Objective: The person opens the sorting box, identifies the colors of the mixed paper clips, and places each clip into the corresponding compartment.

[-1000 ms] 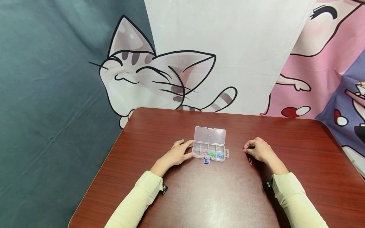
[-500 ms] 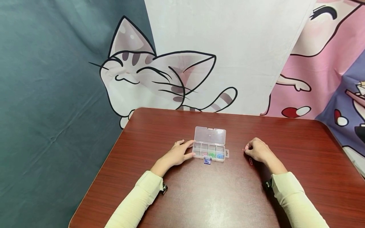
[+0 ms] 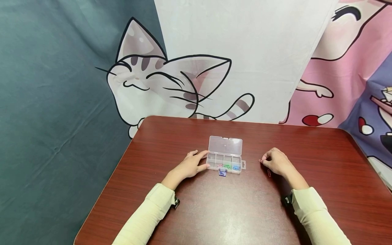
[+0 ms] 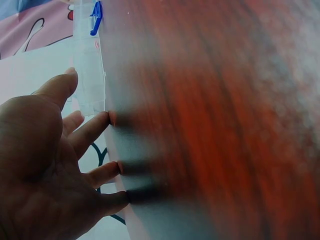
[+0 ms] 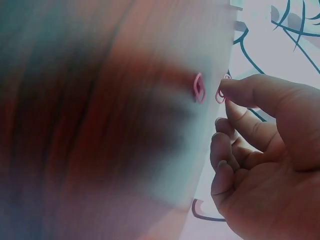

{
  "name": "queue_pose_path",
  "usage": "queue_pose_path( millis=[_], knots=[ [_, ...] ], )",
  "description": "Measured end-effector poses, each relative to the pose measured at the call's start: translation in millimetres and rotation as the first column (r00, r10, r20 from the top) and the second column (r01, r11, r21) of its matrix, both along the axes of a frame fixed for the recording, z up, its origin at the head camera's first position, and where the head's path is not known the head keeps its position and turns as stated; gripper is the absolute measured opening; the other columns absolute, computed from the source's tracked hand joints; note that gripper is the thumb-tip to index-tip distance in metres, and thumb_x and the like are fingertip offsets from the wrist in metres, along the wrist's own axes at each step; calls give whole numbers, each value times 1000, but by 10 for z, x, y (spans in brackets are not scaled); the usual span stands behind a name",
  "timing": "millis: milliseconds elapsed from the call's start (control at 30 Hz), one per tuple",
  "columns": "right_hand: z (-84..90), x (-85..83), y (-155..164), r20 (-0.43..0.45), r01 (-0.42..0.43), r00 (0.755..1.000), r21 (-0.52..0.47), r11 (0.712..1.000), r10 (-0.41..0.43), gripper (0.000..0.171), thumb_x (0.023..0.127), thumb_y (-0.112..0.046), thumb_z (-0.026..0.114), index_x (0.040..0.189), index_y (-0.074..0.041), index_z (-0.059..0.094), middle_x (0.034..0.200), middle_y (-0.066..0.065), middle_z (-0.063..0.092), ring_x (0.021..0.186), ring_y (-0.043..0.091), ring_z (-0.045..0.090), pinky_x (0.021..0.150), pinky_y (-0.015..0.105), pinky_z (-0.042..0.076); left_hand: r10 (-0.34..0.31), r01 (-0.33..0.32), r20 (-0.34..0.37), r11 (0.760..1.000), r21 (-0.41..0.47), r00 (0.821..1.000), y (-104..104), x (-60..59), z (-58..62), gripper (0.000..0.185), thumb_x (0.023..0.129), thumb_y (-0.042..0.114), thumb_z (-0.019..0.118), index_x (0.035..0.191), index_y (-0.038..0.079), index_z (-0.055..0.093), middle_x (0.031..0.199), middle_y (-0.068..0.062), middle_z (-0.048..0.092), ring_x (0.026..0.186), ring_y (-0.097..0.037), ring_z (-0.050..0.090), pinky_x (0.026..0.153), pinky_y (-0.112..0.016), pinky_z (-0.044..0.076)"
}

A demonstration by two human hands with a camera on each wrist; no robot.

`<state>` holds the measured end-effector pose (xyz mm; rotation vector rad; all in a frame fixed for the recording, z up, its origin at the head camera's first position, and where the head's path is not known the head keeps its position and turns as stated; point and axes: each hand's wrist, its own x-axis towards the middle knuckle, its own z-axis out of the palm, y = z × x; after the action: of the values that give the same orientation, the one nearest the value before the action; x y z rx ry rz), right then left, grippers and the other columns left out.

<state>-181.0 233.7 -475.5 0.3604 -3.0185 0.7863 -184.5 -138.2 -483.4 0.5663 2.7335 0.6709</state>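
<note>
A clear plastic compartment box (image 3: 210, 164) lies on the table with its lid (image 3: 225, 145) raised at the back. Along its front row sit pink clips (image 3: 219, 166), green clips (image 3: 227, 166) and blue clips (image 3: 236, 167). At the box's left end, my left hand (image 3: 191, 166) touches the side with thumb and forefinger, its fingers spread. My right hand (image 3: 277, 161) pinches a pink paper clip (image 5: 220, 95) between thumb and forefinger, to the right of the box. A second pink paper clip (image 5: 199, 89) lies on the table close to that hand.
A blue latch (image 3: 222, 172) sticks out at the box's front, and a hanging tab (image 3: 243, 164) at its right end. The brown wooden table (image 3: 220, 214) meets a cartoon-cat cloth backdrop (image 3: 196, 27) behind.
The pinched paper clip has shifted and turned slightly in my right fingers. My left hand and the box stay where they were.
</note>
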Motion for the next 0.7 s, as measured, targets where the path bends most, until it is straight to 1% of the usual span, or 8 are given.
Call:
queue_pose_path(
  millis=[267, 500, 700],
  knots=[
    [28, 30, -49, -23, -3, 1000, -30, 1000, 2, 18, 88, -14, 75, 71, -13, 68, 91, 11, 59, 88, 30, 58, 82, 49, 47, -2, 2, -11, 1000, -3, 1000, 7, 6, -3, 61, 101, 48, 58, 156, 30, 39, 151, -7, 53, 151, -36, 26, 118, -59, 28],
    [62, 59, -119, -28, -4, 1000, -47, 999, 3, 17, 87, -13, 75, 72, -14, 68, 91, 9, 58, 86, 27, 57, 81, 46, 46, 1, -1, -9, 1000, -4, 1000, 9, 10, 3, 61, 101, 48, 58, 156, 30, 39, 151, -8, 52, 151, -37, 26, 118, -59, 28],
    [111, 89, -189, -19, -1, 1000, -58, 998, -1, 19, 88, -12, 75, 71, -14, 67, 91, 7, 57, 84, 24, 55, 77, 41, 46, -1, 1, -6, 1000, -6, 1000, 7, 14, 8, 62, 101, 48, 58, 156, 29, 39, 151, -7, 52, 151, -36, 26, 118, -58, 29]
  ],
)
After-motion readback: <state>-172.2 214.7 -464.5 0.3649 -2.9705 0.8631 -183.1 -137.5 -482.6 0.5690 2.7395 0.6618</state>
